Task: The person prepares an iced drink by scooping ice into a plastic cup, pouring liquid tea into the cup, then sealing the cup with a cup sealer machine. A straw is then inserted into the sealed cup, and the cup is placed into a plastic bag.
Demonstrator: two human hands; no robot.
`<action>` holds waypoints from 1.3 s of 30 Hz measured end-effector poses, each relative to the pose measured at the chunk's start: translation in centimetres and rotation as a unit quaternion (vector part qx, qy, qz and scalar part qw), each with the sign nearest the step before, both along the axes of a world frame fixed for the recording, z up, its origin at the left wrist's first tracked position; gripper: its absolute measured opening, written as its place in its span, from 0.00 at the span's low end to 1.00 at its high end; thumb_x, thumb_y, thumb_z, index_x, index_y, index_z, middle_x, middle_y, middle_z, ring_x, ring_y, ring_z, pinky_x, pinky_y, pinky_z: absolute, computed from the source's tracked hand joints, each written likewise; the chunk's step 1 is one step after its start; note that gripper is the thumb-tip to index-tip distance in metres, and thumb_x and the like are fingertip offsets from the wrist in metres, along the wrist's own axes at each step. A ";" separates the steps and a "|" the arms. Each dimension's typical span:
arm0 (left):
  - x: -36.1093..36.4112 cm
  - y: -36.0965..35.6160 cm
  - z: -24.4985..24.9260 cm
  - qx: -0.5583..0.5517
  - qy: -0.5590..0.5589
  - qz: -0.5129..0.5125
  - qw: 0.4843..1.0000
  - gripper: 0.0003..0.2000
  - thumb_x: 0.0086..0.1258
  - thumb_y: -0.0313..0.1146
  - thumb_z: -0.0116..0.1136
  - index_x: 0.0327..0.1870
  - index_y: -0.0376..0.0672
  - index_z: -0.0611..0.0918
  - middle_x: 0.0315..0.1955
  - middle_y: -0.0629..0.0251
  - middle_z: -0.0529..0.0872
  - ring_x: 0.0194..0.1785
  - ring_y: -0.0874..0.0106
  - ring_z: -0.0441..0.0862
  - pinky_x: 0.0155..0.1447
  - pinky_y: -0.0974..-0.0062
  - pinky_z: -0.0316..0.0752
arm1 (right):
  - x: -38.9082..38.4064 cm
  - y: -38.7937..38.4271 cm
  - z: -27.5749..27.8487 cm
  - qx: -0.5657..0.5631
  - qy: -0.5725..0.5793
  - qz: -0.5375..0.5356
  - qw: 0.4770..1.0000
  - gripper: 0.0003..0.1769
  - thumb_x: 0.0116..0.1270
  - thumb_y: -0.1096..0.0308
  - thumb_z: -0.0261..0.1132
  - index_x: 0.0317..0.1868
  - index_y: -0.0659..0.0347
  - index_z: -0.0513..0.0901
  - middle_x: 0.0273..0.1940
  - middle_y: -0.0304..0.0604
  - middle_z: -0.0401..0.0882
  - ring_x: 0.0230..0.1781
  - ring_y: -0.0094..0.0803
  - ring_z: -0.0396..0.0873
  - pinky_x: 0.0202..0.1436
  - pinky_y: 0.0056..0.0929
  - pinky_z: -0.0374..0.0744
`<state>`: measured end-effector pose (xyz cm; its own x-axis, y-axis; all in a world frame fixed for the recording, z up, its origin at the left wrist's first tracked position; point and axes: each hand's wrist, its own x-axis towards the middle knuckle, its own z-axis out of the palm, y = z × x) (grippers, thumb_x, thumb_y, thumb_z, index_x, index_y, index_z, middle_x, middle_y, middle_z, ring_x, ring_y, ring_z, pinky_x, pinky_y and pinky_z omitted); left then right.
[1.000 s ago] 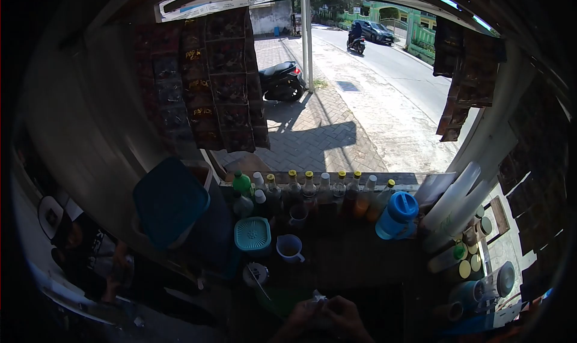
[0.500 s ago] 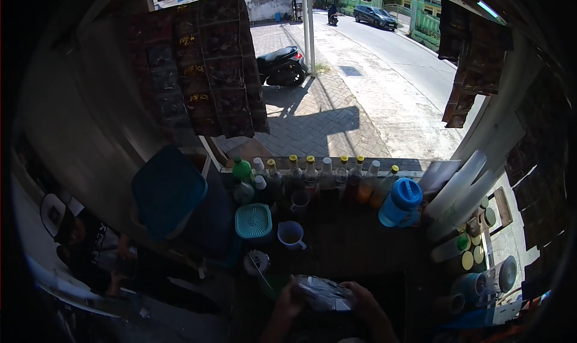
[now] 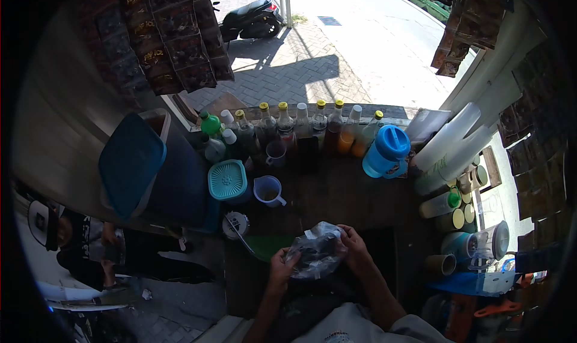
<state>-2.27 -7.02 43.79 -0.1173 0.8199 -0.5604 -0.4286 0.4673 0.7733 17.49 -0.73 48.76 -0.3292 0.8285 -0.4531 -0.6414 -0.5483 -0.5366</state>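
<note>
A clear plastic bag (image 3: 320,251), crinkled and shiny, is stretched between my two hands above the near edge of the dark counter. My left hand (image 3: 281,270) is closed on the bag's left side, thumb on top. At its upper right side, the fingers of my right hand (image 3: 354,247) pinch the plastic. Just left of the bag lies a green item (image 3: 264,245), partly hidden by my left hand. A white tub (image 3: 235,224) with a long handle leaning out of it stands beyond that.
A measuring jug (image 3: 268,191) and a teal-lidded container (image 3: 228,181) stand on the counter's left. Bottles (image 3: 285,124) line the back edge, near a blue pitcher (image 3: 386,152). Cups and jars (image 3: 461,217) stand right. A large lidded bin (image 3: 135,163) is left; a seated person (image 3: 90,247) is below it.
The view has tilted down, so the counter appears higher. The bag, earlier flatter and bunched, is now spread wider and puffed out between my hands.
</note>
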 end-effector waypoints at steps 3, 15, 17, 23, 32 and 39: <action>0.0 -0.2 -1.6 0.011 -0.092 0.170 0.981 0.11 0.64 0.27 0.63 0.44 0.38 0.75 0.33 0.66 0.82 0.33 0.78 0.80 0.37 0.80 0.76 | -0.5 -0.4 1.3 0.191 -0.328 0.056 0.923 0.21 0.63 0.69 0.64 0.54 0.63 0.68 0.43 0.40 0.73 0.43 0.24 0.73 0.48 0.26 0.73; 0.7 1.8 1.6 0.182 0.335 -0.113 0.917 0.25 0.52 0.32 0.72 0.49 0.37 0.74 0.36 0.58 0.82 0.37 0.64 0.82 0.43 0.70 0.77 | -0.6 2.6 0.8 0.339 -0.387 0.205 0.833 0.26 0.56 0.72 0.69 0.55 0.64 0.71 0.45 0.45 0.77 0.47 0.31 0.77 0.54 0.28 0.74; 0.8 1.9 1.3 0.143 0.335 -0.153 0.919 0.23 0.52 0.31 0.72 0.47 0.37 0.74 0.35 0.57 0.83 0.37 0.64 0.82 0.42 0.70 0.76 | -2.0 2.0 1.6 0.361 -0.491 0.119 0.784 0.32 0.55 0.70 0.71 0.59 0.64 0.68 0.48 0.48 0.75 0.47 0.33 0.77 0.53 0.30 0.75; 1.7 2.3 -0.3 0.114 0.294 0.114 0.942 0.15 0.59 0.31 0.68 0.39 0.34 0.74 0.32 0.54 0.82 0.36 0.67 0.82 0.40 0.68 0.75 | -4.1 -0.6 0.4 0.228 -0.496 0.068 0.835 0.40 0.53 0.67 0.74 0.63 0.66 0.63 0.51 0.52 0.74 0.47 0.38 0.80 0.47 0.31 0.79; 1.0 2.1 -1.3 0.049 0.207 0.161 0.964 0.10 0.63 0.28 0.63 0.39 0.37 0.74 0.31 0.61 0.81 0.33 0.71 0.82 0.37 0.72 0.76 | -2.5 1.1 -2.1 0.272 -0.527 0.015 0.805 0.18 0.53 0.82 0.62 0.47 0.67 0.73 0.37 0.48 0.81 0.39 0.30 0.81 0.46 0.27 0.78; -0.9 0.2 -1.0 0.055 0.202 0.163 0.964 0.05 0.65 0.25 0.59 0.38 0.40 0.75 0.28 0.68 0.79 0.26 0.78 0.78 0.24 0.77 0.75 | -1.8 2.2 -1.2 0.272 -0.361 0.169 0.876 0.29 0.60 0.64 0.69 0.59 0.65 0.68 0.49 0.46 0.76 0.54 0.33 0.75 0.57 0.32 0.73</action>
